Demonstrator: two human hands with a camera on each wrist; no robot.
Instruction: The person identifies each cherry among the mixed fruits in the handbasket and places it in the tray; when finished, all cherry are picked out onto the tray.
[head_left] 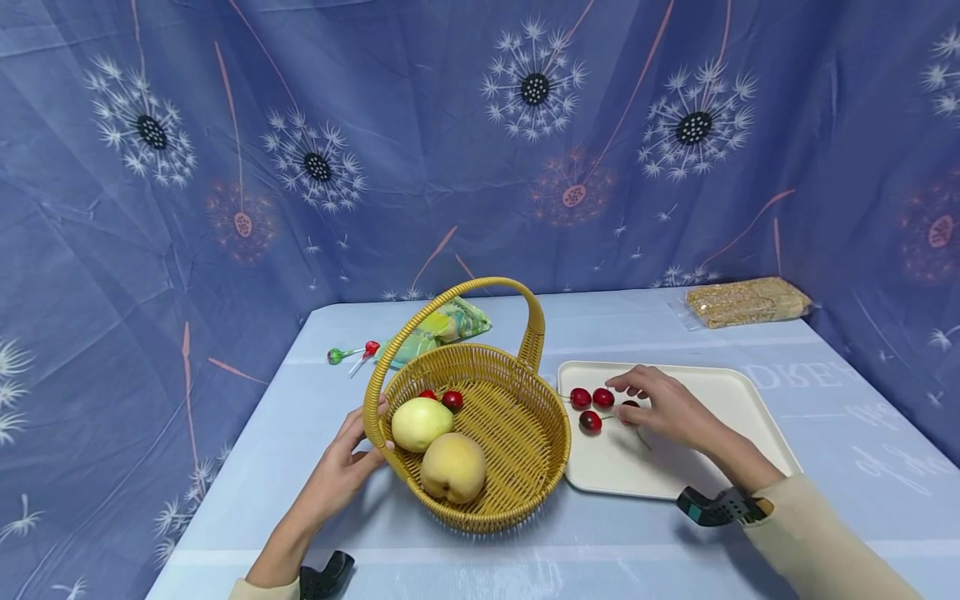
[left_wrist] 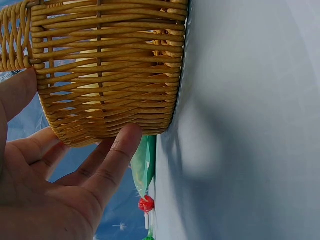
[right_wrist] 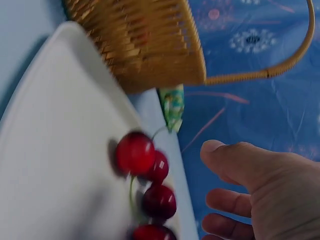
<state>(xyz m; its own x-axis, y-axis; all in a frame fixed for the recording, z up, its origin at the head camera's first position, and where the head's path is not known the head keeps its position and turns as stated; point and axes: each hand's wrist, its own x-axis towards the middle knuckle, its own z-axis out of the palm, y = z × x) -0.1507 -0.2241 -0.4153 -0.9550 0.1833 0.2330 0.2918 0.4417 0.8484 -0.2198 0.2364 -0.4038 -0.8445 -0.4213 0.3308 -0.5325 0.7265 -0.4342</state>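
Cherries (head_left: 590,407) lying on the white tray (head_left: 720,392), just right of the basket (head_left: 517,450). Right hand (head_left: 663,406) resting over them, fingers loosely curled, fingertips at the cherries; whether one is pinched cannot be told. Left hand (head_left: 347,462) pressed against the basket's left wall, fingers straight, thumb at the rim. Inside the basket: a pear (head_left: 420,423), a peach (head_left: 453,467), two more cherries (head_left: 447,399) behind them. Behind the basket: a green packet (head_left: 438,329) and lollipops (head_left: 351,354). Far right of the basket, at the table's back edge: a bag of grain bars (head_left: 746,302).
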